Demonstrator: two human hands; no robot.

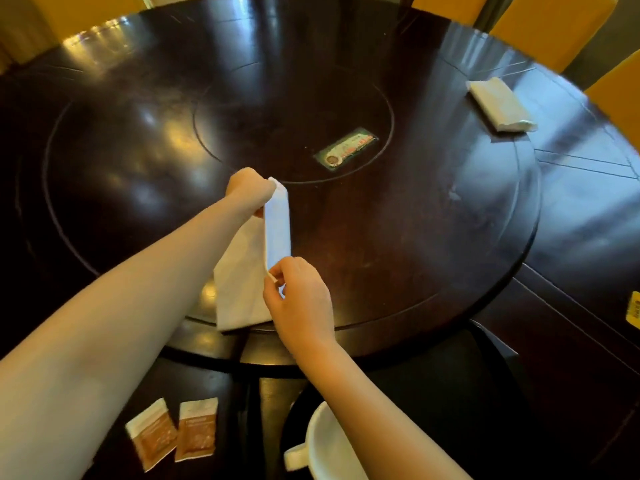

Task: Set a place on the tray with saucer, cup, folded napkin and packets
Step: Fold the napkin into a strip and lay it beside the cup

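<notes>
Pinching the napkin by its raised fold, the left hand grips the far corner and the right hand the near one, so its long axis runs away from the person above the bench. The rest of the cloth lies flat just left of the fold, so the crease probably wants laying leftward; the cup sits beneath the right forearm.

White napkin part-folded, fold lifted, 2 brown packets flat side by side, white handled cup upright
</notes>
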